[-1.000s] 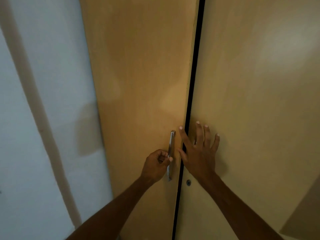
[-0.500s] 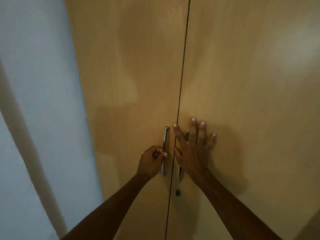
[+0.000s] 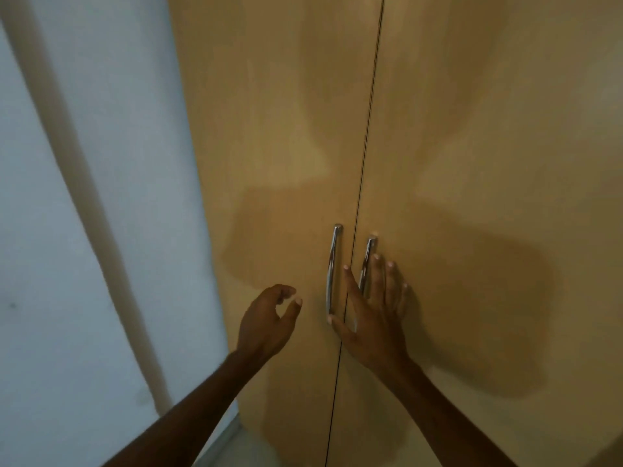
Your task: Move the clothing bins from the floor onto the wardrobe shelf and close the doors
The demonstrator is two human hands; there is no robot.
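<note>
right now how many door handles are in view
2: left handle on the left door; right handle on the right door, partly covered by the right hand.

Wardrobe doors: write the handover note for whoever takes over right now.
Left hand: loosely curled, holds nothing, just beside the left silver bar handle.
Right hand: flat, fingers spread, presses on the right light-wood wardrobe door, over the right silver bar handle.
Doors: the left light-wood wardrobe door and the right one meet at a thin seam and look shut.
Clothing bins: not in view, presumably inside.
Left to do: check that the doors sit flush, then take both hands away.
</note>
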